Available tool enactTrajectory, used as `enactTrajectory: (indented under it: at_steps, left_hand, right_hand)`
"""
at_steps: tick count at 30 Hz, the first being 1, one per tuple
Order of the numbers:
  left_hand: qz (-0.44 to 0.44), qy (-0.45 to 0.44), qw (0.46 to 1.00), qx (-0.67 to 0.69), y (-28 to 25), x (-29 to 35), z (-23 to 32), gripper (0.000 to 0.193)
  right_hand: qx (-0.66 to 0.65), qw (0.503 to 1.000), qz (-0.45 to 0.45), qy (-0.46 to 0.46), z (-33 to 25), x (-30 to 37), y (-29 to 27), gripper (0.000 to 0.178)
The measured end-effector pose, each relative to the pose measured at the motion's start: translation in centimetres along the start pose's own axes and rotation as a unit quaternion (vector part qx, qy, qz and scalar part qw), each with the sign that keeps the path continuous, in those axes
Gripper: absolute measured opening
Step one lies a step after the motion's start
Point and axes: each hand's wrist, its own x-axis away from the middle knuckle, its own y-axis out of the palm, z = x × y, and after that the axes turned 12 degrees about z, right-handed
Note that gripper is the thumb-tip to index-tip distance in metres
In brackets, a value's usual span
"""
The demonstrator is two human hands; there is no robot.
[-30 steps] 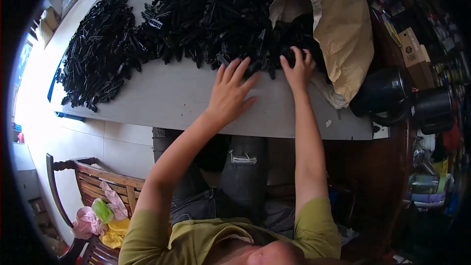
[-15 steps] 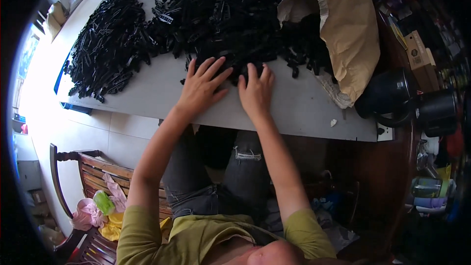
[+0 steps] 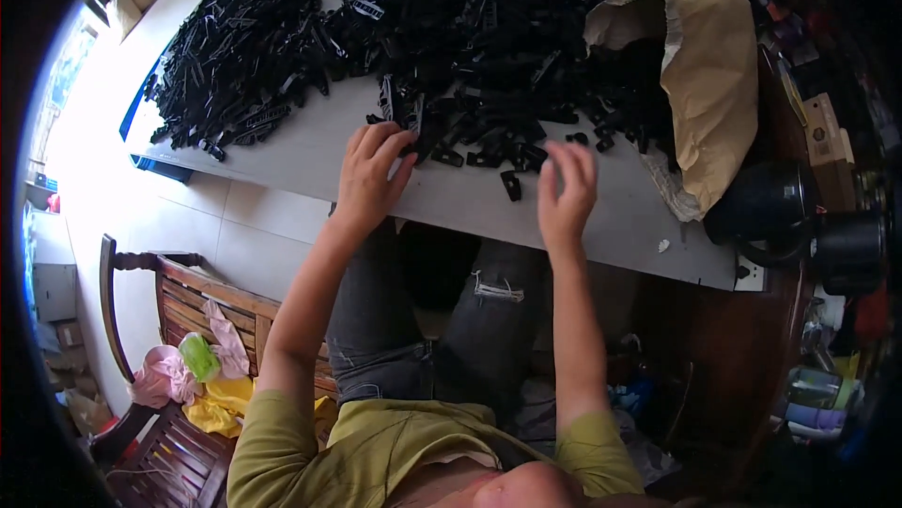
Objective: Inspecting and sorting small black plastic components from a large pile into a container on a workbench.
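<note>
Blur softens the fingertips of the right hand; whether the left hand grips any black pieces cannot be made out. Beyond both hands, the heap runs off the upper edge, while right of the right hand a paper sack hides its shadowed depths.

Parts on table, bag at right

Strong glare left, dimmer right
</note>
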Motion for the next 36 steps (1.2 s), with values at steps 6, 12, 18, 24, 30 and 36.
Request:
enactTrajectory:
  at_steps: [6, 12, 18, 24, 30, 36]
  left_hand:
    - [0.005, -0.02, 0.998, -0.057, 1.3, -0.2, 2.4, 0.025]
    - [0.015, -0.063, 0.994, -0.083, 2.8, -0.4, 2.5, 0.034]
    - [0.008, -0.073, 0.994, -0.078, 0.9, 0.9, 2.6, 0.036]
    - [-0.023, -0.111, 0.993, 0.016, -1.5, 2.8, 2.7, 0.038]
    - [-0.129, -0.14, 0.965, 0.181, -2.8, 3.2, 1.4, 0.033]
    - [-0.165, -0.149, 0.947, 0.231, -2.9, 2.4, -0.2, 0.024]
  right_hand:
    - [0.061, 0.991, -0.104, -0.059, -3.2, 2.3, 0.1, 0.025]
    - [-0.163, 0.967, -0.063, 0.183, -3.5, 2.6, 0.5, 0.024]
    - [-0.416, 0.76, -0.282, 0.413, -5.3, 2.5, 1.9, 0.036]
    - [-0.282, 0.88, -0.214, 0.317, -5.3, 2.2, 4.6, 0.036]
    - [-0.157, 0.947, -0.271, 0.075, -6.4, 1.9, 2.5, 0.03]
    - [-0.14, 0.952, -0.27, -0.003, -5.7, 0.7, 2.1, 0.029]
